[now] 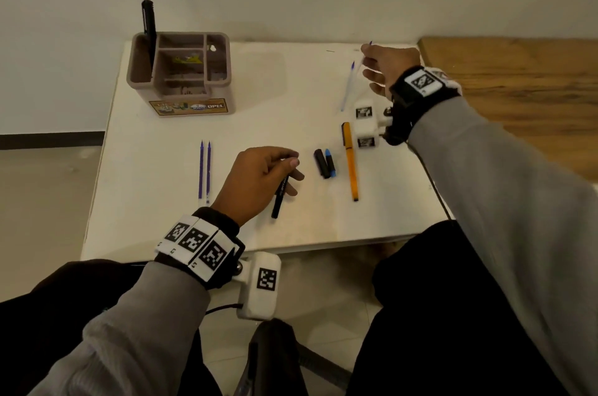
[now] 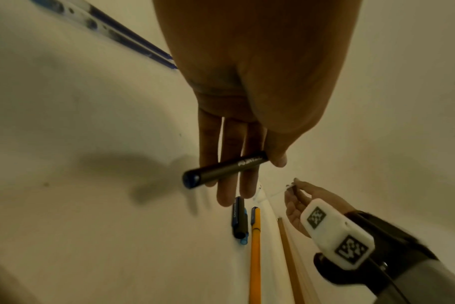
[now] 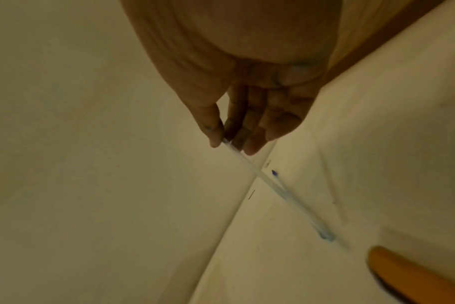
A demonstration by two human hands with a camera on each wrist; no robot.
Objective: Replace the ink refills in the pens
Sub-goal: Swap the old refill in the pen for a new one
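My left hand (image 1: 289, 169) hovers over the middle of the white table (image 1: 275, 88) and grips a black pen barrel (image 1: 281, 193) between thumb and fingers; the barrel (image 2: 226, 168) slants down toward me. At the table's far right corner my right hand (image 1: 372, 63) pinches a thin clear refill (image 3: 247, 164) between thumb and fingertips, its blue tip (image 1: 370, 43) sticking up past the fingers. A second clear refill (image 1: 348, 88) lies on the table just left of that hand. Two blue refills (image 1: 204, 169) lie side by side to the left of my left hand.
A black cap with a blue piece (image 1: 324, 163) and an orange pen (image 1: 350, 162) lie between my hands. A brown desk organiser (image 1: 179, 72) holding a black pen (image 1: 149, 20) stands at the back left. A wooden surface (image 1: 517, 88) adjoins the table's right side.
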